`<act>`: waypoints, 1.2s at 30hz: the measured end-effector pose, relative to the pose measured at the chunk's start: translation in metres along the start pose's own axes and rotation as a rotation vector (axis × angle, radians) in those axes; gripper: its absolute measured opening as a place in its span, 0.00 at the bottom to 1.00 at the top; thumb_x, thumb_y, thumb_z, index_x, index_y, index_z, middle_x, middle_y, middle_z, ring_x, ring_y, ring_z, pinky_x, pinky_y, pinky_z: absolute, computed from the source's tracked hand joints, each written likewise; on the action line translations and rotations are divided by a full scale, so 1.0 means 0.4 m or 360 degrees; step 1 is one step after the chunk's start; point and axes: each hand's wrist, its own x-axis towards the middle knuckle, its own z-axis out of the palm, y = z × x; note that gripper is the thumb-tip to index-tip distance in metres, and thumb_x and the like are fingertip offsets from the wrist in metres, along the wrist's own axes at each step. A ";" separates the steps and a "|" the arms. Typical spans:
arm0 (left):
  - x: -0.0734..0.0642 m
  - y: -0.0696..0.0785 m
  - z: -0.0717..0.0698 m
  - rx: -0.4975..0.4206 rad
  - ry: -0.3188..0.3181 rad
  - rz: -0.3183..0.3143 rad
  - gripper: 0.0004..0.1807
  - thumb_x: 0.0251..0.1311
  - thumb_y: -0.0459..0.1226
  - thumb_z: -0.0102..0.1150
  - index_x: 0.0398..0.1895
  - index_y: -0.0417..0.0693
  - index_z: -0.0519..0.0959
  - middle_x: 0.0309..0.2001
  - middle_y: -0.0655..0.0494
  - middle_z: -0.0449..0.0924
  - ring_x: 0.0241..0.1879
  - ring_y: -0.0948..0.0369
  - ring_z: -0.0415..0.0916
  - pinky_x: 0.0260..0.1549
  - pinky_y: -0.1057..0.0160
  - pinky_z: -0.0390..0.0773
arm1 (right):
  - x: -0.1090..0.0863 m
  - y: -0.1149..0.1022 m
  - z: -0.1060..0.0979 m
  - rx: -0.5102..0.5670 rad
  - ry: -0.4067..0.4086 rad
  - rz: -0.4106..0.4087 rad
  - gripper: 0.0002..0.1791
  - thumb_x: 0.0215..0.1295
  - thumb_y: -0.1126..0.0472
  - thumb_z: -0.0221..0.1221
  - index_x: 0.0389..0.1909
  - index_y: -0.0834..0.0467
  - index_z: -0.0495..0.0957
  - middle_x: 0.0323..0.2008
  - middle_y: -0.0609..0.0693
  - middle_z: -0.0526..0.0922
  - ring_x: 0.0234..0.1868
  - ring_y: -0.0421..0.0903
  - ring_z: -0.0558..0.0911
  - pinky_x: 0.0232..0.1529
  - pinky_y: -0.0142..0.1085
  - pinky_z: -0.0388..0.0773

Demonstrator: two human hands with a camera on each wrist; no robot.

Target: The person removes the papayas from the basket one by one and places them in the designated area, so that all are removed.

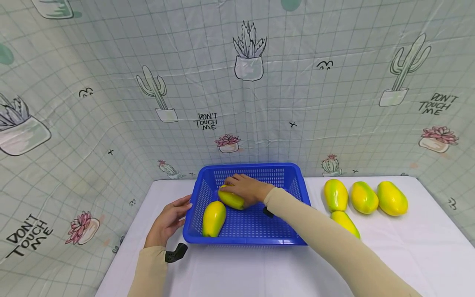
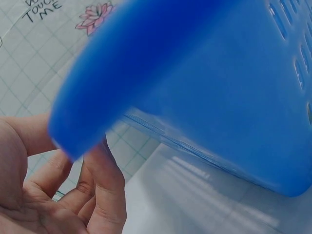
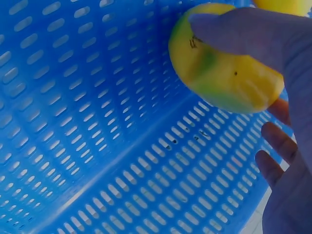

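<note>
A blue perforated basket [image 1: 245, 241] sits on the table. My right hand [image 1: 246, 187] reaches into its back left part and grips a yellow-green mango [image 1: 231, 199]. In the right wrist view the thumb [image 3: 219, 30] lies across this mango, while other fingers show behind and below it. A second mango [image 1: 214, 219] lies in the basket's front left corner. At the basket's left side, my left hand [image 1: 171, 216] has its relaxed fingers against the outside of the rim. The left wrist view shows the fingers [image 2: 105, 187] partly hidden by the blue rim [image 2: 92, 97].
Several more mangoes lie on the white cloth right of the basket: one at the back left [image 1: 335, 196], a middle one [image 1: 365, 198], a right one [image 1: 392, 199]. Another mango [image 1: 345, 225] is partly covered by the right sleeve [image 1: 319, 235]. A printed cloth wall [image 1: 274, 103] stands behind.
</note>
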 end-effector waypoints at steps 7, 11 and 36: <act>0.001 -0.001 0.002 -0.0006 0.0001 0.0002 0.30 0.77 0.33 0.56 0.79 0.39 0.66 0.51 0.61 0.84 0.47 0.62 0.79 0.46 0.66 0.80 | -0.022 0.005 0.008 0.0146 -0.0012 0.0013 0.48 0.57 0.53 0.78 0.76 0.51 0.65 0.75 0.54 0.69 0.76 0.57 0.67 0.77 0.53 0.63; 0.001 -0.001 0.006 0.0004 0.0000 0.0004 0.30 0.77 0.33 0.56 0.79 0.39 0.66 0.55 0.58 0.83 0.49 0.61 0.79 0.47 0.66 0.80 | -0.041 0.010 0.011 0.0160 -0.0041 0.0022 0.50 0.55 0.51 0.80 0.76 0.52 0.65 0.73 0.54 0.70 0.74 0.57 0.69 0.76 0.54 0.65; -0.006 0.001 -0.001 0.0016 -0.0081 0.0011 0.33 0.78 0.35 0.55 0.82 0.39 0.61 0.59 0.60 0.80 0.54 0.61 0.75 0.47 0.69 0.81 | -0.190 -0.005 -0.050 -0.0237 -0.0075 0.0079 0.55 0.51 0.41 0.80 0.77 0.52 0.64 0.73 0.52 0.71 0.75 0.54 0.70 0.78 0.50 0.62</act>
